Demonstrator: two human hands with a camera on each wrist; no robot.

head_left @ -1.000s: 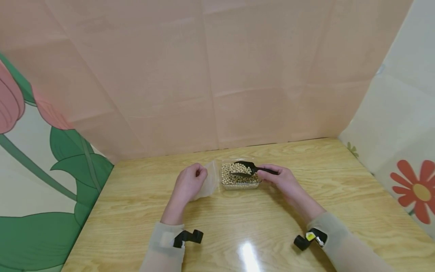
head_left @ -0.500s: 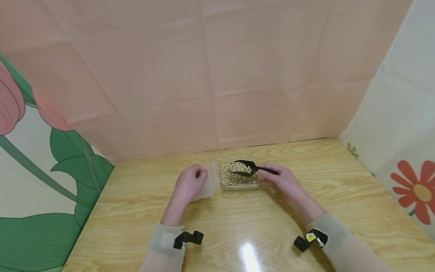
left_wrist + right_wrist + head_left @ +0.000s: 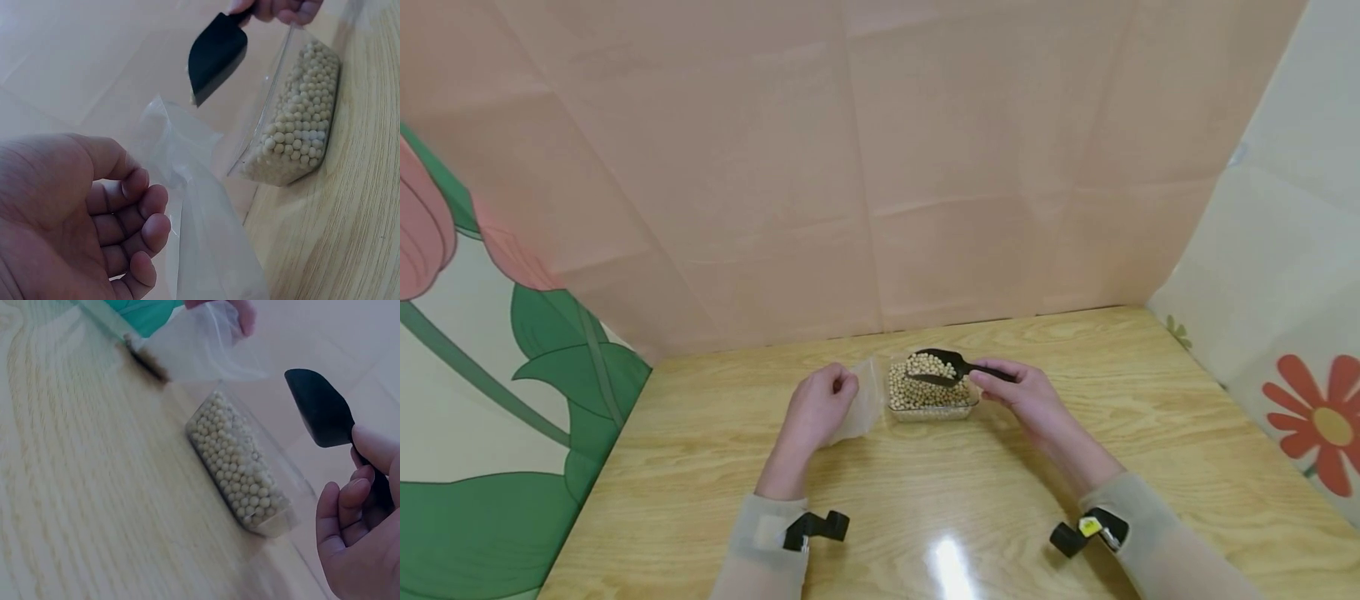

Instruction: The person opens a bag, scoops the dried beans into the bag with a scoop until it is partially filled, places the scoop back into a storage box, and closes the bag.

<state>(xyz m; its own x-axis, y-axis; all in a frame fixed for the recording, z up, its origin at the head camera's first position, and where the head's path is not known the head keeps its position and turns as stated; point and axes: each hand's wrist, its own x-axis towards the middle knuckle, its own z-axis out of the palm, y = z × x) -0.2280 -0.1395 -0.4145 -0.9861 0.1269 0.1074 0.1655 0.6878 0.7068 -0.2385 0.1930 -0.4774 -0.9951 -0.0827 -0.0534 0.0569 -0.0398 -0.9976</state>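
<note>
My right hand (image 3: 1018, 390) grips the handle of a black scoop (image 3: 320, 409). The scoop, heaped with pale round beans (image 3: 929, 365) in the head view, hangs above a clear rectangular container (image 3: 931, 413) of the same beans. In both wrist views a gap shows between the scoop and the container's rim. My left hand (image 3: 820, 402) pinches the edge of a translucent plastic bag (image 3: 206, 231) between thumb and curled fingers. The bag hangs just left of the container, its upper edge slightly spread.
A wood-grain table (image 3: 910, 508) lies under everything. Behind it rises a pinkish cloth backdrop (image 3: 865, 183). Walls with painted flowers stand at the left and right sides. Each forearm wears a black wrist camera mount (image 3: 815, 528).
My right hand has raised the loaded scoop slightly, from down among the beans to above the container. The left hand and the bag stay almost where they were.
</note>
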